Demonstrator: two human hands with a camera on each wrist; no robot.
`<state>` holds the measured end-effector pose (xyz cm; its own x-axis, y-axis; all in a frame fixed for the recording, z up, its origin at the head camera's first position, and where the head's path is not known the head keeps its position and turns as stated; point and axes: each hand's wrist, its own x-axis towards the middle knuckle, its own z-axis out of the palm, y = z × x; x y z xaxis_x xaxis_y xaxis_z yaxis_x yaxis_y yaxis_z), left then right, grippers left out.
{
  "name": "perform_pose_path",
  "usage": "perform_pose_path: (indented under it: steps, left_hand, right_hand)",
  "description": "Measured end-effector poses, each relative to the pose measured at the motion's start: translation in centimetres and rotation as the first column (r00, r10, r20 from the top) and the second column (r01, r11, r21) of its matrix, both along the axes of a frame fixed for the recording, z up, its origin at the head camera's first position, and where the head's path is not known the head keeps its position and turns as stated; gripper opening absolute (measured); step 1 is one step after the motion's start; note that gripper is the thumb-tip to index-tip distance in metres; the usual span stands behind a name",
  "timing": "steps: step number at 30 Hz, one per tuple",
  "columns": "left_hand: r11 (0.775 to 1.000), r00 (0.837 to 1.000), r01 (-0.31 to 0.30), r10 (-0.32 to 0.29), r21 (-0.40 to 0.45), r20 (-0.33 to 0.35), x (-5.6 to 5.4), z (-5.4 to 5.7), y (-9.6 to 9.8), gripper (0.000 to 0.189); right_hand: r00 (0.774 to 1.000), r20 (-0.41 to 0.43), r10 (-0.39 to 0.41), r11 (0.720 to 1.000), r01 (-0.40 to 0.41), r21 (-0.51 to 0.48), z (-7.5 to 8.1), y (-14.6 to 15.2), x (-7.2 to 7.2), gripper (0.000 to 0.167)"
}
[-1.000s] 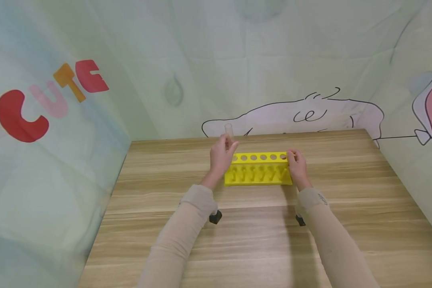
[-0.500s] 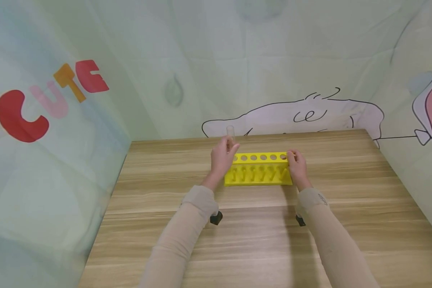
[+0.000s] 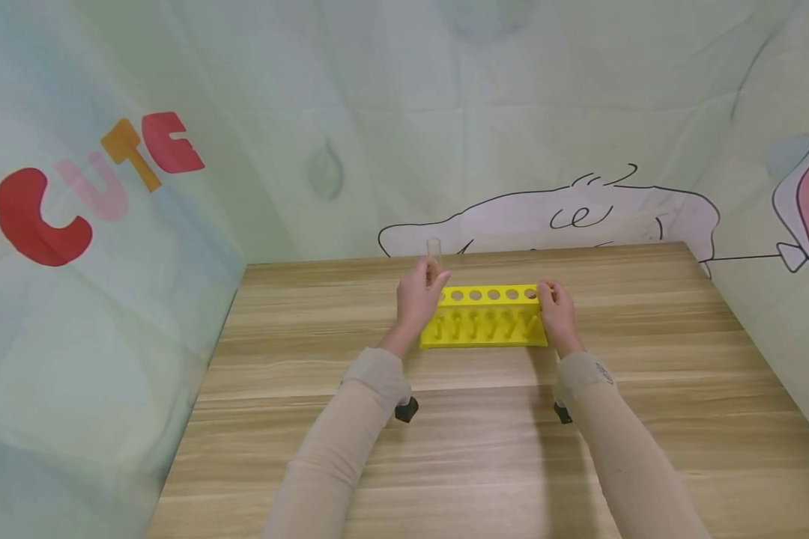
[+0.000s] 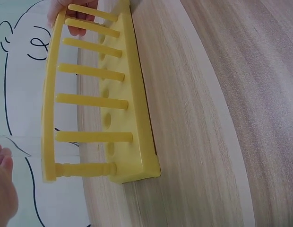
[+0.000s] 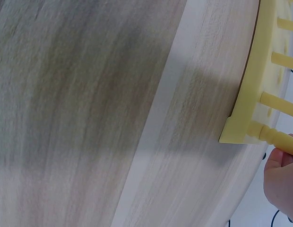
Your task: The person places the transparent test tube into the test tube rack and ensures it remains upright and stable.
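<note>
A yellow test tube rack (image 3: 483,338) stands on the wooden table, with a row of round holes along its top and several pegs below. At its left end, my left hand (image 3: 416,297) pinches a clear test tube (image 3: 434,247) whose upper part sticks up above the fingers. In the left wrist view the faint test tube (image 4: 66,147) crosses the rack's top bar at the end hole, its lower end between bar and base. My right hand (image 3: 556,308) grips the rack's right end post, as the right wrist view shows at the post (image 5: 279,140).
The wooden table (image 3: 485,464) reaches back to a printed cloth wall (image 3: 377,150) just behind the rack. Another cloth side with coloured letters (image 3: 40,217) rises along the left. Small black wrist devices (image 3: 407,409) hang under the sleeves.
The test tube has sunk slightly and shifted a little right with my left hand, standing more upright. The right hand and the rack have stayed in place.
</note>
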<state>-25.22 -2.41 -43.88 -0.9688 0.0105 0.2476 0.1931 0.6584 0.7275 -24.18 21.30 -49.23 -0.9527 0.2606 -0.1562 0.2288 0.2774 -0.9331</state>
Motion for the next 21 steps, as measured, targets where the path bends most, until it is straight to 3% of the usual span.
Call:
perform_pose_path:
  steps: [21]
  left_hand:
    - [1.000,1.000,0.005,-0.005,-0.026,0.001,0.01,-0.61,0.07,0.023]
  right_hand:
    - [1.000,0.009,-0.003,1.000,0.003,-0.009,0.02,-0.04,-0.05,0.039]
